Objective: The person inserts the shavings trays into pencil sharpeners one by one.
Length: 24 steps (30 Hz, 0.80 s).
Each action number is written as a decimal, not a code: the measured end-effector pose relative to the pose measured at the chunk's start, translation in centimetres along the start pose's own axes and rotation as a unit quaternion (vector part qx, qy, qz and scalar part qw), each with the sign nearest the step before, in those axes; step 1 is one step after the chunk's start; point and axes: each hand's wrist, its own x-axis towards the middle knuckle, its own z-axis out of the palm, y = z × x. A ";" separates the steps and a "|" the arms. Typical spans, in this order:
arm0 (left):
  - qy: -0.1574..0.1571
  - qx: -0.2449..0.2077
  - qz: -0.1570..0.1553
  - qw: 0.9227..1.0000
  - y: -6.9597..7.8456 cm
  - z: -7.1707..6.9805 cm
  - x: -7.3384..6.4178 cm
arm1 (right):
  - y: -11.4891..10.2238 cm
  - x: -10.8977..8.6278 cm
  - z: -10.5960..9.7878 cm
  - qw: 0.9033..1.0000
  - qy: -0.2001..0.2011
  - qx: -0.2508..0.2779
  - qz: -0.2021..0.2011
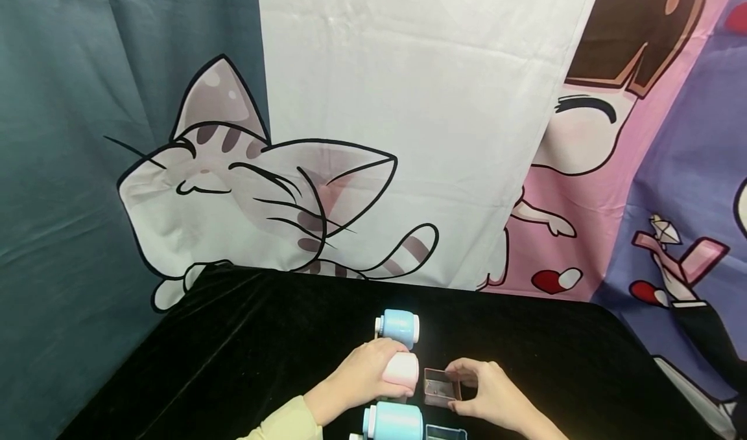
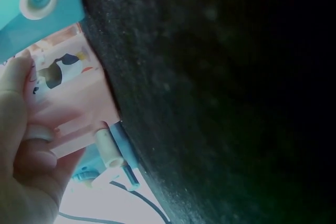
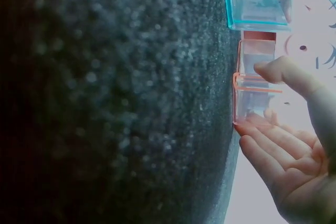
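Observation:
My left hand (image 1: pixel 358 375) grips a pink crank pencil sharpener (image 1: pixel 401 370) that stands on black cloth. In the left wrist view, printed figures show on the pink body (image 2: pixel 79 98), with a pale crank handle (image 2: pixel 108 148) at its end. Right of it, a clear pink-edged shavings drawer (image 1: pixel 440 398) lies pulled out, small bits inside it too small to tell. My right hand (image 1: pixel 493 391) pinches this drawer between thumb and fingers. The right wrist view shows the thumb on one side of the drawer (image 3: pixel 254 100) and the fingertips at the other.
One blue sharpener (image 1: pixel 399 326) stands behind the pink one. Another blue sharpener (image 1: pixel 395 420) is in front, a blue-edged drawer (image 1: pixel 445 433) to its right, cut by the frame. Black cloth (image 1: pixel 262 336) covers the table, and printed curtains (image 1: pixel 420 103) hang behind.

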 end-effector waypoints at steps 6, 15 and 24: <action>0.005 0.004 0.005 1.000 0.0 -0.1 -0.1 | 0.1 0.1 0.1 1.000 -0.005 0.006 -0.006; 0.001 -0.001 -0.001 1.000 0.2 0.0 0.0 | -0.1 0.4 0.1 1.000 -0.008 0.011 -0.009; 0.006 -0.003 0.003 1.000 0.1 0.2 0.0 | -0.2 0.8 0.3 0.999 -0.019 0.021 -0.020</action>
